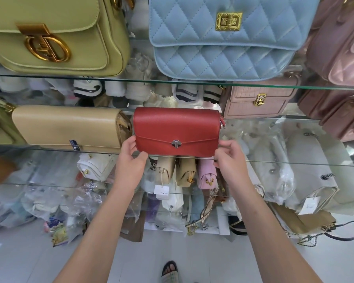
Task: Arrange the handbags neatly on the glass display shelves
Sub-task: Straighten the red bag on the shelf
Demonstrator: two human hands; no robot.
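Note:
A red flap handbag (177, 127) with a silver clasp stands upright at the front edge of the middle glass shelf (284, 162). My left hand (129, 162) grips its lower left corner and my right hand (230, 158) grips its lower right corner. A beige handbag (70, 124) stands just to its left, almost touching. Behind and to the right sits a small pink bag (253, 103) with a gold lock. On the upper glass shelf (131, 80) stand a light green bag (55, 33) and a quilted light blue bag (223, 35).
Dusty pink bags (339, 78) fill the right end of both shelves. The shelf space right of the red bag holds no bag. Lower shelves carry small purses (184, 172) and plastic-wrapped bags (274, 176). More wrapped stock and chain straps lie on the white floor (172, 252).

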